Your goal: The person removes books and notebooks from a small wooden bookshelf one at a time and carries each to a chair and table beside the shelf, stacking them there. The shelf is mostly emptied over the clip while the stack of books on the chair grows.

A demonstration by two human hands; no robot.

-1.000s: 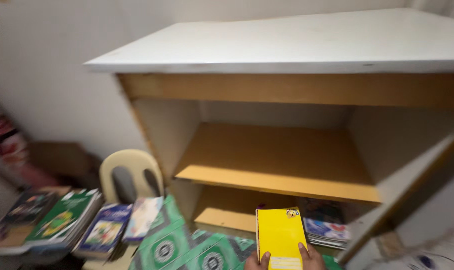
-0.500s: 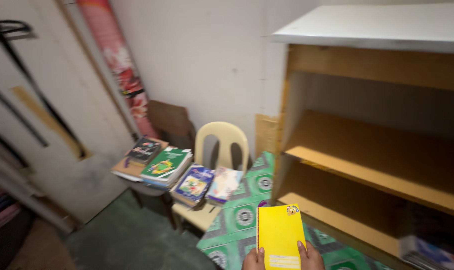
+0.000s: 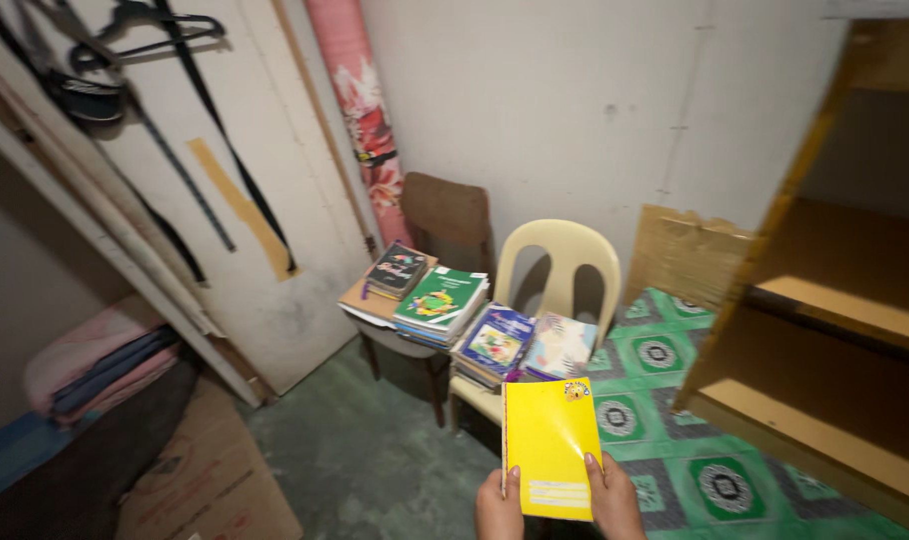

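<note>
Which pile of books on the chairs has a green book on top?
The second pile from the left, topped by the green book, on the brown chair. The pile left of it has a dark cover on top; the two on the cream chair show blue and pale covers.

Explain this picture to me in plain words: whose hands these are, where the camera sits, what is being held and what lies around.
There is no machine here. A person wears a camera on the head, and it looks down at their own two bare hands. The left hand and right hand together hold a thin yellow book by its lower edge. Ahead stand a cream plastic chair and a brown chair, both carrying stacks of books. On the right is an open wooden shelf unit, standing on a green patterned floor covering. On the left are a white door with a hanger and straps, some folded cloth and a cardboard box.
</note>
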